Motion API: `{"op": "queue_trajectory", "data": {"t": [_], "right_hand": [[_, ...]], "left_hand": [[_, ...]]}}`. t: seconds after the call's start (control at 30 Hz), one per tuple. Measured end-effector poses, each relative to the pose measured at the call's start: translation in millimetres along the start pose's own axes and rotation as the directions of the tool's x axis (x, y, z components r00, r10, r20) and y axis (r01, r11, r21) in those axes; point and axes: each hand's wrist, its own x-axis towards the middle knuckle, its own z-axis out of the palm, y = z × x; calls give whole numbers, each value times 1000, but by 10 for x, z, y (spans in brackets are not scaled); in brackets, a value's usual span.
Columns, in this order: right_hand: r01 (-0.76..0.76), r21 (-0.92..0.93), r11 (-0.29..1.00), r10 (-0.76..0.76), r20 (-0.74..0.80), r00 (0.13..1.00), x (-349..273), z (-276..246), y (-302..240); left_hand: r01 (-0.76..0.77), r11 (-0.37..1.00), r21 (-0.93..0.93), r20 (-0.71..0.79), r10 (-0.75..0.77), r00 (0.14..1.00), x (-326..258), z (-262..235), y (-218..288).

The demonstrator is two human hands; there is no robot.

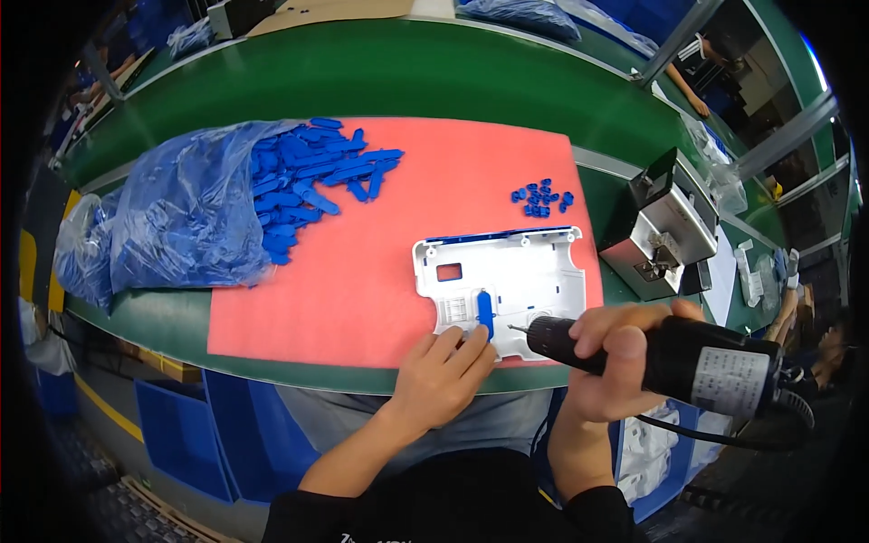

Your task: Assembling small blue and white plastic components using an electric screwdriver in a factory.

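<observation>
A white plastic housing (534, 271) lies open side up on a pink foam mat, with a blue bar along its far edge. A blue plastic strip (485, 310) sits upright in my view inside it, left of the middle. My left hand (444, 376) is at the housing's near edge, its bent fingers close together and the tips pressing the strip's near end. In my right hand (615, 362) is a black electric screwdriver (679, 357), gripped round its body. The thin bit points left, over the housing just right of the strip.
Many blue strips (308, 172) spill from a clear bag (186, 213) on the left of the pink mat (362, 290). Small blue parts (541, 197) lie beyond the housing. A metal box-like device (665, 222) stands at the right. The screwdriver's cable (715, 439) hangs below my right hand.
</observation>
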Motion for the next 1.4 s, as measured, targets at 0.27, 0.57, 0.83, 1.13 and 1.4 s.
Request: {"op": "queue_trajectory", "data": {"t": [0.27, 0.57, 0.83, 1.13, 1.4], "right_hand": [[-42, 17, 999, 43, -10, 999, -35, 104, 227], [-159, 124, 979, 153, 57, 987, -52, 74, 222], [-17, -151, 988, 67, 334, 940, -121, -54, 290], [-146, 146, 978, 156, -57, 986, 246, -277, 186], [-9, -344, 939, -135, -391, 911, 1320, -1251, 562]], "left_hand": [[23, 1000, 16, 22, -23, 999, -5, 5, 10], [19, 1000, -3, 31, -19, 999, 0, 7, 8], [-1, 1000, -28, 57, 3, 998, 14, -7, -11], [18, 1000, 22, 38, -18, 999, -9, -6, 34], [4, 1000, -8, 27, -4, 1000, 57, 4, 70]]}}
